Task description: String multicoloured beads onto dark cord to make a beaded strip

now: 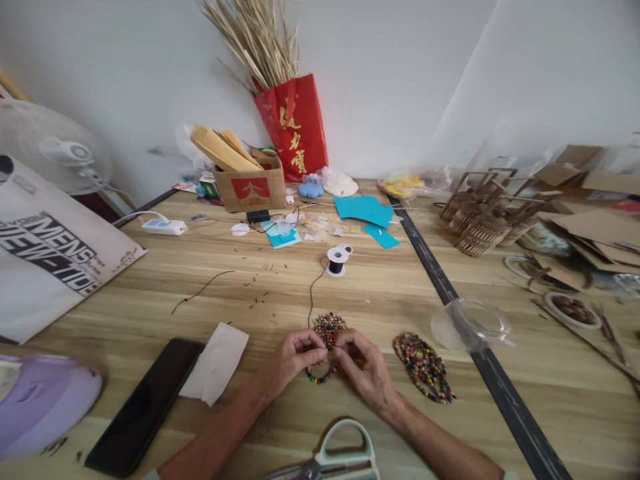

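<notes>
Both hands meet over a small round piece of multicoloured beadwork (329, 328) on the wooden table (150, 300). My left hand (293, 360) pinches its left edge, and a curved strand of beads (321, 376) hangs below the fingers. My right hand (365, 367) pinches the right edge. A black thread (311, 293) runs from the beadwork up to a white spool (337, 260). To the right of my right hand lies a leaf-shaped beaded piece (424, 367).
Scissors (330, 463) lie at the near edge, with a black phone (145, 403) and white paper (216, 363) to the left. A clear plastic lid (470, 323) sits right. A cardboard box (247, 180), red bag (295, 127), blue paper (365, 210) and wooden models (480, 213) stand farther back.
</notes>
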`<state>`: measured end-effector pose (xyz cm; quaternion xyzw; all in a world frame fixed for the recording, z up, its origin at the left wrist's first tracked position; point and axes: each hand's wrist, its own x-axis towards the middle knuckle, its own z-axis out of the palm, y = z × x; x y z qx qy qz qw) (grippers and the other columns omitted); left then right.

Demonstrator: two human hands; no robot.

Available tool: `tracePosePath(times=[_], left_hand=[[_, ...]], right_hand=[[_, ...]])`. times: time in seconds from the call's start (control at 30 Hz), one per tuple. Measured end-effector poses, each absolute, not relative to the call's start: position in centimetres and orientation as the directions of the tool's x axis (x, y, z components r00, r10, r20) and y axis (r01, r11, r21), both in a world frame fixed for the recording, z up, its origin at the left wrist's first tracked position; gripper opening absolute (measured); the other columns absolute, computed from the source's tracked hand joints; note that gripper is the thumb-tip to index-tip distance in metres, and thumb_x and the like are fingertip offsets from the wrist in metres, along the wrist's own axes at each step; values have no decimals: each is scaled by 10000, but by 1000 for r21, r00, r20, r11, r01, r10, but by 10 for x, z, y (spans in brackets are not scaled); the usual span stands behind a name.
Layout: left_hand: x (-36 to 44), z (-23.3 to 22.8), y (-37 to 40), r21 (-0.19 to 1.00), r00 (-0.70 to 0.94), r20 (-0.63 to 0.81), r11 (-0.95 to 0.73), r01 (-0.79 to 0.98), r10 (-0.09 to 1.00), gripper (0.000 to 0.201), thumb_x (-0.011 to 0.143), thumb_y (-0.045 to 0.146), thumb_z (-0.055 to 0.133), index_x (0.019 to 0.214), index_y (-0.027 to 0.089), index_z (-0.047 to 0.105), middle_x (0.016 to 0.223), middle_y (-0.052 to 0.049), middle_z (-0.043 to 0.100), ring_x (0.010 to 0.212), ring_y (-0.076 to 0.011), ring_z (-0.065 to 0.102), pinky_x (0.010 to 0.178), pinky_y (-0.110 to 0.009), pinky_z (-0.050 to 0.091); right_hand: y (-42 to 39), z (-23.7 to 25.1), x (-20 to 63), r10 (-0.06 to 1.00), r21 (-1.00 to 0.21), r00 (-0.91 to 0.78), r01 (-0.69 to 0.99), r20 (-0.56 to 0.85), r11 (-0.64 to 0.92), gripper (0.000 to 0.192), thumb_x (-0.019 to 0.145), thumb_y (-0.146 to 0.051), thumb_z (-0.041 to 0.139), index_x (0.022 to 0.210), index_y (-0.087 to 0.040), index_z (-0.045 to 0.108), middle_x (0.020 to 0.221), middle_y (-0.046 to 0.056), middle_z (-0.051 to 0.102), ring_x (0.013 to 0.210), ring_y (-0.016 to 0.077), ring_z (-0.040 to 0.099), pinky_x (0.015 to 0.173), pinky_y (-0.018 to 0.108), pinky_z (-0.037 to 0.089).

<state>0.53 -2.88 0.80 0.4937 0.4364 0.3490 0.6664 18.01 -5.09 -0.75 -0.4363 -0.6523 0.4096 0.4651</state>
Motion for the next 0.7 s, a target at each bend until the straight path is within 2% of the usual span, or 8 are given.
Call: tracePosePath(times=[0.23, 0.47, 0.7], left_hand=[[5, 6, -30, 976, 413, -203, 220, 8, 888, 269, 655, 367, 757, 687, 130, 632, 626, -1, 611, 619, -112, 537, 620, -223, 414], [7, -6, -27, 982, 421, -187, 180, 56, 888, 263, 670, 362, 745, 690, 126, 632, 634, -12, 617, 609, -115, 538, 603, -227, 414], [5, -4, -27, 983, 429, -185, 170, 75, 884, 261, 687, 367, 726, 690, 131, 615, 627, -8, 602, 601, -117, 529, 597, -232, 412]], right_hand=[[-50, -8, 179, 963, -928, -190, 285, 189, 238, 122, 847, -234, 545, 744, -169, 538, 582, -37, 480, 501, 90, 422, 465, 186, 327], [-50, -7, 181, 884, -833, -254, 310, 392, 458, 118, 873, -175, 550, 756, -178, 565, 688, 3, 544, 624, 117, 503, 567, 204, 400], [-49, -8, 184, 847, -830, -308, 231, 433, 508, 129, 926, -226, 526, 844, -193, 620, 806, 55, 618, 774, 167, 591, 697, 269, 482]])
